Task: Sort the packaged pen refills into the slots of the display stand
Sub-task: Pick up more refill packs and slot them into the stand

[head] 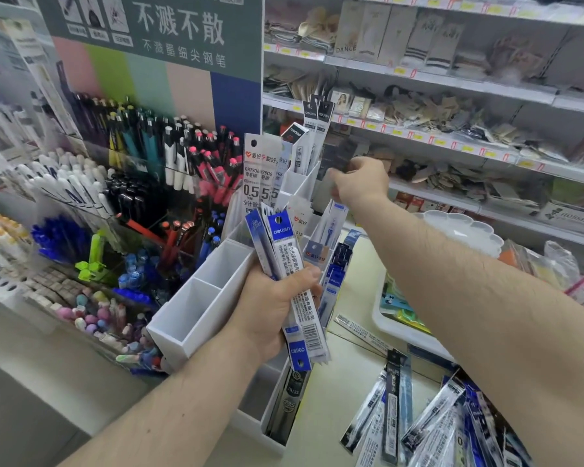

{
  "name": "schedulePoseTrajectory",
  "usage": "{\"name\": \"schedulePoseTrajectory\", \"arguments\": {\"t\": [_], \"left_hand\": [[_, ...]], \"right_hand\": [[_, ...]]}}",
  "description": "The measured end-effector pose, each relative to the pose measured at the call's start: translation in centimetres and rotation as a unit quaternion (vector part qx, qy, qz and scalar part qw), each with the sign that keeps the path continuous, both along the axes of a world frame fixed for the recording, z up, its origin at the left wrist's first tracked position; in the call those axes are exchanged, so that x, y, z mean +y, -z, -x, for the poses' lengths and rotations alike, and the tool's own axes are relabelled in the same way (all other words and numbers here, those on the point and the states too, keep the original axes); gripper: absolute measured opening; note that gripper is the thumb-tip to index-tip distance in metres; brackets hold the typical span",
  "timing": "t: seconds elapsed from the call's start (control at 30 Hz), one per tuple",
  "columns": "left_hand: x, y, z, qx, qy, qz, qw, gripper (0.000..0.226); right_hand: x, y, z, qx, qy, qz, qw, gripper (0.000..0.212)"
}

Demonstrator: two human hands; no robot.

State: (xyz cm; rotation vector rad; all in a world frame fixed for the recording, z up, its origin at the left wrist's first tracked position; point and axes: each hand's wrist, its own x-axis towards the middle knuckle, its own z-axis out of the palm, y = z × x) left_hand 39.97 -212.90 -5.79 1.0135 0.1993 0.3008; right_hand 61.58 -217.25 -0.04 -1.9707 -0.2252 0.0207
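My left hand (272, 306) grips a bundle of blue-and-white packaged pen refills (289, 264), held upright in front of the white stepped display stand (203, 298). Two front slots of the stand are bare; higher slots hold refill packs (262, 173), some with black headers (314, 129). My right hand (359, 180) reaches over the stand's upper right slots and pinches a dark, blurred refill pack (326, 188). A loose pile of refill packs (432, 423) lies on the counter at the lower right.
Clear racks of pens (155, 153), markers and erasers (91, 311) fill the left. A white tray (402, 328) with small goods sits right of the stand. Shelves of packaged accessories (435, 106) run along the back right. A green sign (169, 28) hangs above the pens.
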Motion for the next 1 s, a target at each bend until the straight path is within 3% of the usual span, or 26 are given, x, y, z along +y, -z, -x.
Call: {"name": "schedulePoseTrajectory", "arguments": {"t": [0.13, 0.33, 0.53, 0.77, 0.87, 0.97, 1.0], "left_hand": [[-0.1, -0.1, 0.0, 0.001, -0.003, 0.004, 1.0, 0.022], [-0.2, -0.3, 0.0, -0.001, -0.004, -0.007, 1.0, 0.019], [-0.3, -0.6, 0.2, -0.003, 0.01, -0.02, 1.0, 0.024], [-0.1, -0.3, 0.0, -0.003, 0.014, -0.018, 1.0, 0.039], [-0.1, -0.2, 0.1, -0.005, 0.019, -0.01, 1.0, 0.036], [-0.2, 0.0, 0.1, -0.004, 0.035, -0.003, 0.999, 0.033], [-0.3, -0.2, 0.2, -0.004, 0.045, -0.005, 0.999, 0.031]], "right_hand": [[1.2, 0.8, -0.1, -0.018, -0.043, 0.097, 0.994, 0.026], [1.8, 1.4, -0.5, -0.025, -0.036, 0.14, 0.989, 0.026], [1.5, 1.1, -0.6, -0.008, -0.052, 0.163, 0.985, 0.008], [-1.0, 2.3, 0.2, 0.008, -0.051, 0.116, 0.992, 0.014], [-2.3, 2.6, 1.5, 0.021, -0.041, 0.069, 0.997, 0.033], [-3.8, 2.5, 4.3, 0.031, -0.054, -0.005, 0.998, 0.01], [-4.3, 2.3, 5.5, 0.036, -0.057, -0.027, 0.997, 0.012]]}}
